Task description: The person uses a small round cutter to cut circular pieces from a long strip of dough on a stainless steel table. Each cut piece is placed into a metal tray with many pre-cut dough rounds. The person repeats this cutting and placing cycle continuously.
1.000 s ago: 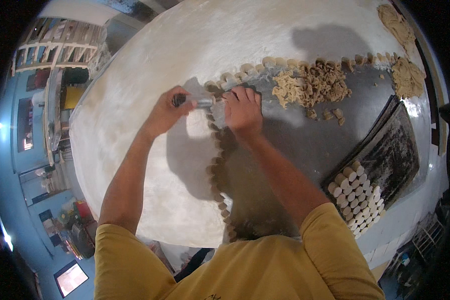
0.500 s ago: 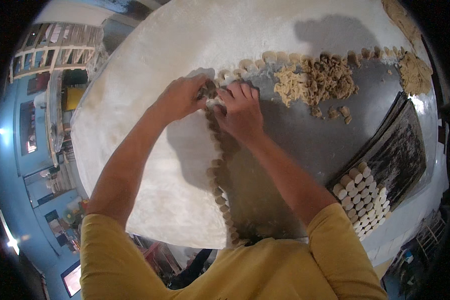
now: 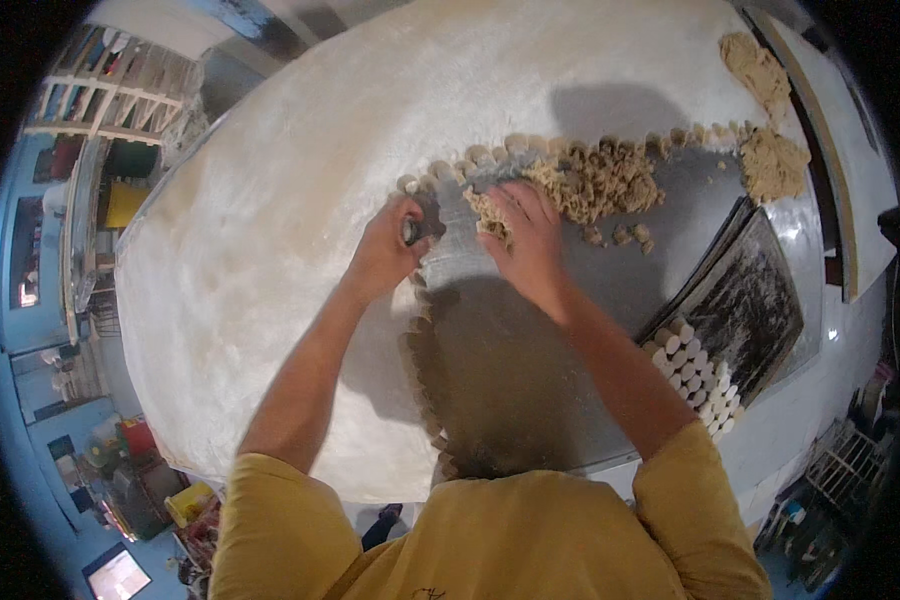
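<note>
A broad pale sheet of dough (image 3: 220,330) covers the left and far parts of the table, its inner edge scalloped with round bites. At that edge, my left hand (image 3: 380,250) is closed around a small dark, round-mouthed tool (image 3: 410,230) that looks like a ring cutter; fingers partly cover it. To its right, my right hand (image 3: 532,240) curls over crumpled dough scraps (image 3: 490,212), gripping them just above the bare grey tabletop (image 3: 510,370). Beyond the right hand lies a heap of torn dough scraps (image 3: 610,180), with smaller bits beside it.
Short white cylinders (image 3: 695,375), probably stacked dough rounds, stand at the right, against a pile of dark, flour-dusted sheets (image 3: 745,290). Lumps of dough (image 3: 773,165) sit near the far right edge. Shelving (image 3: 120,95) stands off to the left.
My hands, close together at the dough edge before, are now apart. The right has moved right and holds dough scraps; the left keeps the dark tool. The whole view has shifted slightly.
</note>
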### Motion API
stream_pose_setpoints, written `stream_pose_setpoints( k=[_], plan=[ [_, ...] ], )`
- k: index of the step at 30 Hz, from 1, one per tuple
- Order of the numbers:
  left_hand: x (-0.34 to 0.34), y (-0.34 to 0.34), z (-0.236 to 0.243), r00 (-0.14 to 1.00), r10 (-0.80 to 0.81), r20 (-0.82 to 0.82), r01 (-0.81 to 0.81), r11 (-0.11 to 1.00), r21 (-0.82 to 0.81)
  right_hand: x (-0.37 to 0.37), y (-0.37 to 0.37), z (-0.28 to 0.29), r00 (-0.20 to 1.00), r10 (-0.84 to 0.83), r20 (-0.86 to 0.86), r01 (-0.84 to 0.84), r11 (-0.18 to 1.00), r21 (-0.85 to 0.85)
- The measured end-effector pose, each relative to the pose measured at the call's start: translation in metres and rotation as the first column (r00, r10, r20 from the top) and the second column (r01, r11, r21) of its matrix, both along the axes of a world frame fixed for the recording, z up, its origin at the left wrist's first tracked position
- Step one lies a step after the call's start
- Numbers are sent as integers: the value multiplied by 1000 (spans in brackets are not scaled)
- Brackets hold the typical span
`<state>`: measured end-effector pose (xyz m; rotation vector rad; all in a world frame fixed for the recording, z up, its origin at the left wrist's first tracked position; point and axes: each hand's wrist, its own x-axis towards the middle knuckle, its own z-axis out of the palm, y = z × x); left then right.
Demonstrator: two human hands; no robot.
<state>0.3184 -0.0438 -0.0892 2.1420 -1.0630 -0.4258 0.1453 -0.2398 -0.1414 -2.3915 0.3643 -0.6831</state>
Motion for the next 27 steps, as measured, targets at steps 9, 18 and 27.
stream_pose_setpoints(
  k=[9, 18, 27],
  plan=[
    [-258, -16, 126, 960, 124, -252, -198, 934, -296, -196, 36, 54, 825, 100, 556, -446, -490, 749],
    [-355, -45, 176, 989, 17, 144, 56, 871, -489, -316, -5, 20, 826, -248, 506, -564, -351, 747],
    [-405, 20, 119, 914, 291, -283, -325, 943, -78, -410, -207, 69, 993, -29, -115, 114, 510, 853]
  ],
)
